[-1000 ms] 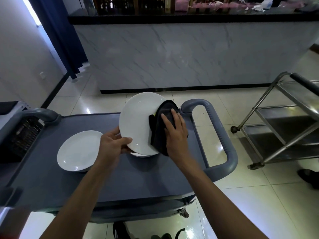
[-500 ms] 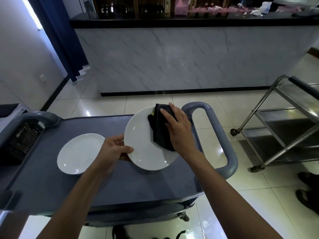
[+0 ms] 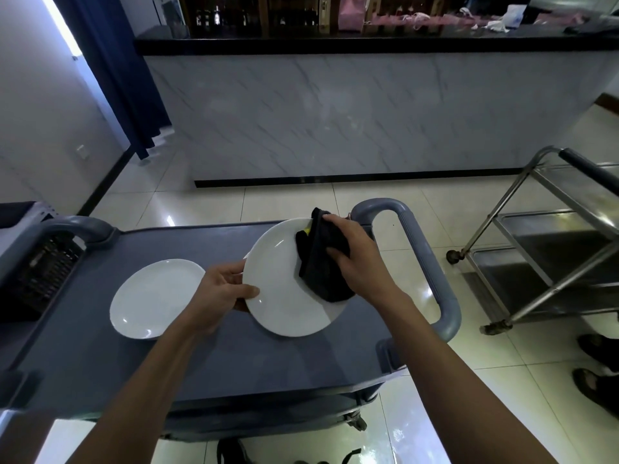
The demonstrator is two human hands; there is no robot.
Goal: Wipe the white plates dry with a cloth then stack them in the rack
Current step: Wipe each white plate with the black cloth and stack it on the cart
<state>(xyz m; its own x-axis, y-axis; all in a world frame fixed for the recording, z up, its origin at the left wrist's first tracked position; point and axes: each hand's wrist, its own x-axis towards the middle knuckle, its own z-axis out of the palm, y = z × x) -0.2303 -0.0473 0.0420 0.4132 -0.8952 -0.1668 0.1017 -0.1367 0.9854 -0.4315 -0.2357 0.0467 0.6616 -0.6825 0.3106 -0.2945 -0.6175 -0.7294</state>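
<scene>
A white plate (image 3: 281,289) is held tilted just above the grey cart top (image 3: 100,363). My left hand (image 3: 221,293) grips its left rim, thumb on the upper face. My right hand (image 3: 355,256) holds a folded black cloth (image 3: 321,262) against the plate's upper right part; the cloth wraps over the rim there. A second white plate (image 3: 154,298) lies flat on the cart to the left, touched by nothing. A dark slotted rack (image 3: 40,272) sits at the cart's left end, partly cut off.
The cart's grey loop handle (image 3: 432,262) stands just right of my right hand. A steel trolley (image 3: 549,249) stands on the tiled floor further right. A marble-fronted counter (image 3: 335,112) runs across the back. Someone's sandalled feet (image 3: 599,373) show at the right edge.
The plate has gone from nearly upright to lying lower and flatter over the cart. My right hand with the cloth has slid up toward the plate's far right rim.
</scene>
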